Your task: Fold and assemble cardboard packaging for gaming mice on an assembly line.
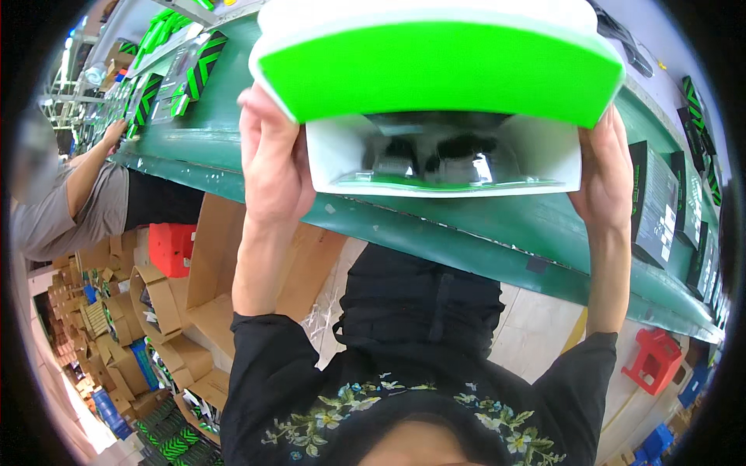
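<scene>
Close in front of me, a cardboard box is held up with its open end toward me. Its flap is bright green with a white edge. Inside the white walls sits a transparent plastic tray, with dark shapes showing in it that I cannot make out. My left hand grips the box's left side, thumb and fingers bent against it. On the opposite side, my right hand clasps the box, its fingers partly hidden behind it.
A green workbench runs across beneath the box. Black flat boxes lie on it at the right. Far left, a co-worker reaches toward green-and-black packages. An open carton and red stools stand below.
</scene>
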`<state>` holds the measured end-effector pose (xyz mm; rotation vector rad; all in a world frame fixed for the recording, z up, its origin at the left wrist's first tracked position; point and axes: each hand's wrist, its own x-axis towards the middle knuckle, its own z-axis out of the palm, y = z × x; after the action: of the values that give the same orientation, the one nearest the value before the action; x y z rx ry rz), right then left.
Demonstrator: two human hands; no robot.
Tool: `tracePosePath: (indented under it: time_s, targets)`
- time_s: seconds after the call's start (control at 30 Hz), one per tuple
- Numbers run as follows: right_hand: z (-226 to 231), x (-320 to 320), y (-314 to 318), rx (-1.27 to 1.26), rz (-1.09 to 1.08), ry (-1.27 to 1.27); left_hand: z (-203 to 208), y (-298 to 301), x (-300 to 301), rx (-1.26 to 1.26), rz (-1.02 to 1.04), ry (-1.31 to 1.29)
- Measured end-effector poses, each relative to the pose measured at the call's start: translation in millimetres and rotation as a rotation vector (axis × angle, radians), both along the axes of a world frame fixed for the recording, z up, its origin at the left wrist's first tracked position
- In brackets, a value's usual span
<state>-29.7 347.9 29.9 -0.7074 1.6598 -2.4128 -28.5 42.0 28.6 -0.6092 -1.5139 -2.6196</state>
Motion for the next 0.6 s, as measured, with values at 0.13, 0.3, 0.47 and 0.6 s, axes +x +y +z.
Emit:
tracePosePath:
  time_s: [0.13,0.3,0.47,0.6]
  targets:
    - [-4,0,-9,-0.121,-0.177,-0.085,17,11,-2,-0.081,0.077,-0.003]
    - [-11,-12,-16,-0.139,0.039,-0.068,-6,7,-11,0.160,-0.028,-0.030]
    - [-10,-18,-7,-0.037,0.041,-0.005,-13,6,-16,0.062,-0.040,0.089]
    - [-4,-32,-1,0.002,0.149,0.156,-24,-2,-27,-0.164,-0.067,0.275]
